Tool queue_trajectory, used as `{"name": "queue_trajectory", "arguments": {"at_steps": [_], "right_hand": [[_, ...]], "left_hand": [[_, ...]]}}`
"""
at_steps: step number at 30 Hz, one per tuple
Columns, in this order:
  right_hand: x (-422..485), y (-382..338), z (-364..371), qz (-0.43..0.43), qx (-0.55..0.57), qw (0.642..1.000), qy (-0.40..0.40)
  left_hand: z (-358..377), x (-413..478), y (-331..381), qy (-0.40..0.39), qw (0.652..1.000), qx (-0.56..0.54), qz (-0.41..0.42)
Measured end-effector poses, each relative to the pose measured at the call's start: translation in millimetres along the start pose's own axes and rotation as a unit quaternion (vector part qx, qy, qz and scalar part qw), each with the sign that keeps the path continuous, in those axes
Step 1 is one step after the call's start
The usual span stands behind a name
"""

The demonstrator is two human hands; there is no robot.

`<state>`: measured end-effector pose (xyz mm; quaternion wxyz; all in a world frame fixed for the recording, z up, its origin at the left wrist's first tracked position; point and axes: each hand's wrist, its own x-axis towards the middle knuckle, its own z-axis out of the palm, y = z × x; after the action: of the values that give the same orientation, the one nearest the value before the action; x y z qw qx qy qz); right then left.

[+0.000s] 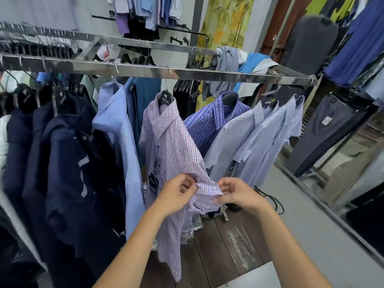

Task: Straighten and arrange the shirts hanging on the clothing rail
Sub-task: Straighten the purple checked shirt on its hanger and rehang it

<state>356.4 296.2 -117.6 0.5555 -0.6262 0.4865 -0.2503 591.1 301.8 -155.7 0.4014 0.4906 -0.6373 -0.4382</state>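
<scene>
Shirts hang in a row along the metal clothing rail (187, 72), which runs across the view above and beyond the hands. The lilac checked shirt (172, 146) hangs on a black hanger (165, 98) directly above the hands, its body falling down past them between the two forearms. The left hand (176, 194) is closed, pinching one edge of the shirt's short sleeve cuff (207, 191) between thumb and fingers. The right hand (236, 194) is closed too, gripping the opposite edge of the same cuff, so the fabric is held stretched between the two hands. A dark swing tag (153, 180) dangles from the shirt front just to the left of the left hand.

Beyond the left hand hangs a pale blue shirt (120, 138), and further left a group of navy shirts (62, 152). Above and beyond the right hand is a blue plaid shirt (209, 123), then two light checked shirts (268, 134) further right. Loose garments (228, 59) are draped over the rail above those. Dark wooden floorboards (226, 246) lie below the hands.
</scene>
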Motion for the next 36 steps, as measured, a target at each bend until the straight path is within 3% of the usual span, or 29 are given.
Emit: {"name": "queue_trajectory", "arguments": {"at_steps": [4,10,13,17,22,31,36], "right_hand": [[-1,-3,0,0.003,0.102,0.994,-0.041],[7,19,8,-0.019,-0.117,0.982,0.145],[8,32,14,-0.060,-0.263,0.939,0.212],[4,48,31,-0.085,-0.399,0.890,0.206],[5,43,36,-0.129,-0.377,0.889,0.223],[5,45,28,-0.140,-0.286,0.926,0.202],[4,55,32,-0.149,-0.341,0.889,0.267]], "left_hand": [[2,-1,3,0.012,0.999,-0.033,0.007],[-2,-13,-19,-0.058,0.992,0.108,0.015],[3,-17,-26,0.012,0.985,0.168,0.042],[25,-32,-44,0.087,0.968,0.226,0.061],[36,-32,-39,0.163,0.968,0.185,0.039],[40,-32,-61,0.131,0.980,0.152,0.002],[43,-41,-69,0.147,0.976,0.157,-0.035]]}}
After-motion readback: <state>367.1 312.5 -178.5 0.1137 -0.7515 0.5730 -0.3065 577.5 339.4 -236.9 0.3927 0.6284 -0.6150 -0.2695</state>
